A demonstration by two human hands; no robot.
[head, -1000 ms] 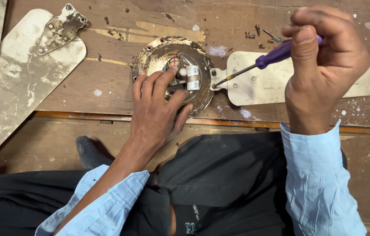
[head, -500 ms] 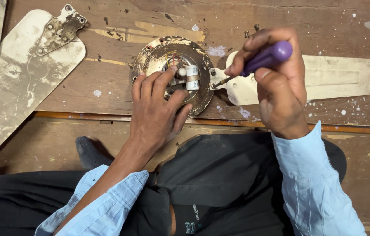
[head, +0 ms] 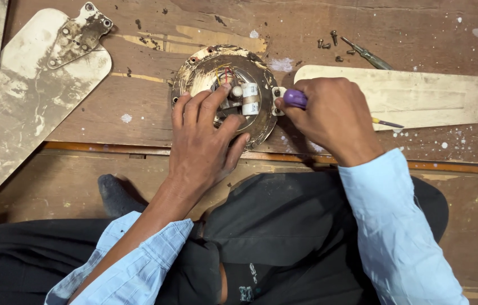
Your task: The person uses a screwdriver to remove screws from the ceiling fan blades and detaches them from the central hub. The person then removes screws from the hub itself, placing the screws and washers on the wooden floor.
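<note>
A round, dirty ceiling fan motor housing [head: 205, 73] lies on the wooden board, with coloured wires and white parts at its centre. My left hand [head: 208, 138] rests flat on the housing, fingers spread over its near side. My right hand [head: 332, 116] is closed around a purple-handled screwdriver [head: 295, 99], whose metal shaft sticks out to the right of the hand. The hand sits at the housing's right edge, over the bracket [head: 277, 93] of a cream fan blade [head: 414, 96].
A second fan blade [head: 35, 85] with a rusty bracket lies at the left. Several loose screws [head: 329, 45] and a green-handled screwdriver [head: 369, 56] lie at the back right. My dark-trousered legs and a socked foot [head: 114, 195] fill the foreground.
My right hand has come down and left with the purple screwdriver, turning it over so the handle end now points at the housing. My left hand has stayed on the housing.
</note>
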